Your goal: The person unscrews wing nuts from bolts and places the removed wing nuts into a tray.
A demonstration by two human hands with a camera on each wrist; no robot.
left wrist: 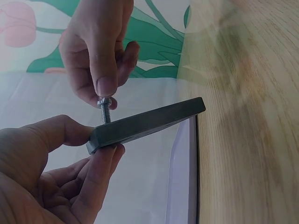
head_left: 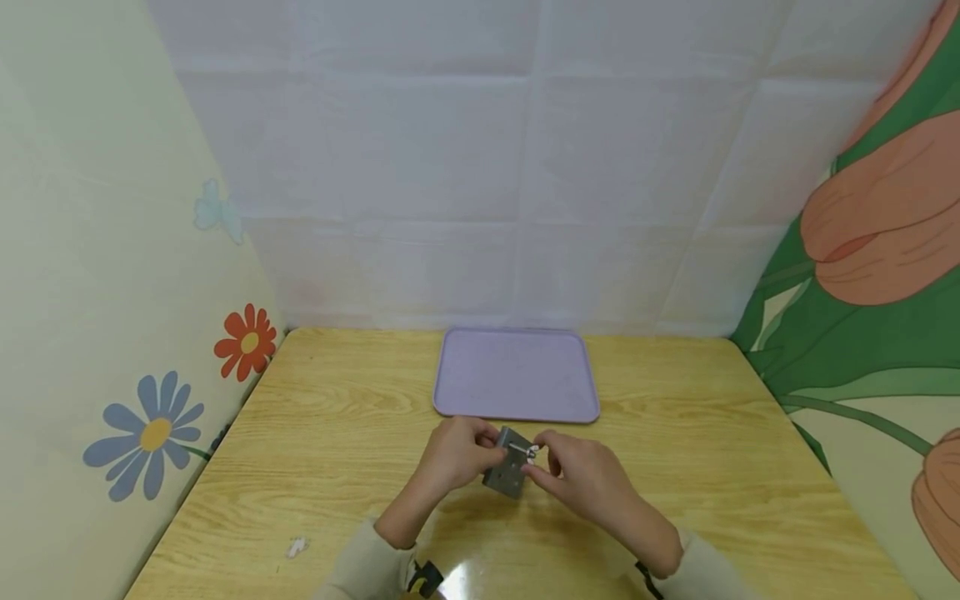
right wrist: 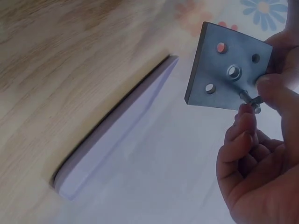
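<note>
A grey square metal plate with several holes is held tilted above the table. My left hand grips it by one edge, thumb on one face and fingers on the other, as the left wrist view shows. A threaded bolt stands out from a hole near that edge. At the bolt's outer part my right hand pinches a small shiny nut between thumb and finger. The plate's holed face is turned toward the right wrist camera, and the fingertips partly cover the nut there.
Beyond the hands, a purple tray lies on the wood-grain table. A small white mark shows at the table's near left. A pale sheet hangs at the back, with flower-patterned walls on both sides.
</note>
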